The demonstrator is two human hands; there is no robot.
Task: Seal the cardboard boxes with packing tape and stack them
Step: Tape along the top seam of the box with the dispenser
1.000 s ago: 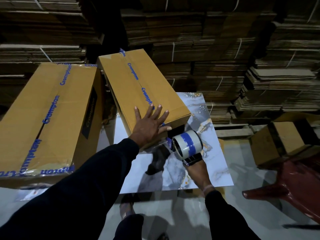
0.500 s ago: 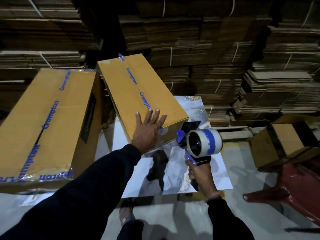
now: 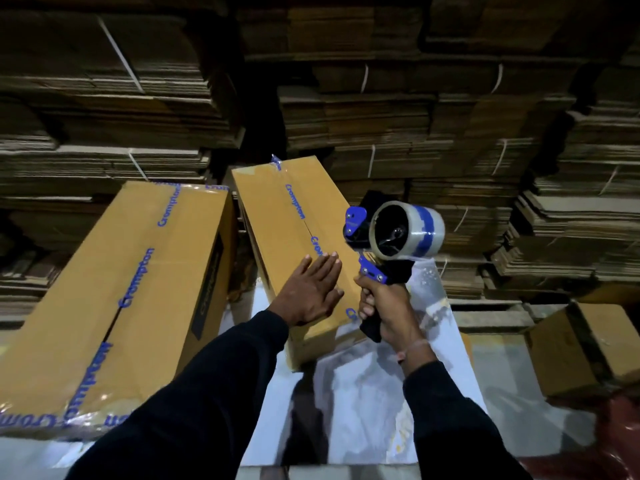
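Observation:
A long cardboard box (image 3: 277,209) lies on the marble-patterned table (image 3: 349,396), with blue-printed tape along its top seam. My left hand (image 3: 311,289) rests flat on the near end of that box, fingers straight. My right hand (image 3: 384,306) grips the handle of a blue tape dispenser (image 3: 394,237), raised upright just right of the box; its roll of clear and blue tape sits above my fist. A larger taped box (image 3: 114,299) stands to the left, close beside the first.
Tall stacks of flattened cardboard (image 3: 415,116) fill the whole background. Another box (image 3: 585,344) sits at the right on the floor, with a red plastic chair (image 3: 620,431) in front of it. The table's near edge is just below my arms.
My right hand has lifted the tape dispenser from below the box's near end up beside its right edge. My left hand stays flat on the box. The camera has tilted upward.

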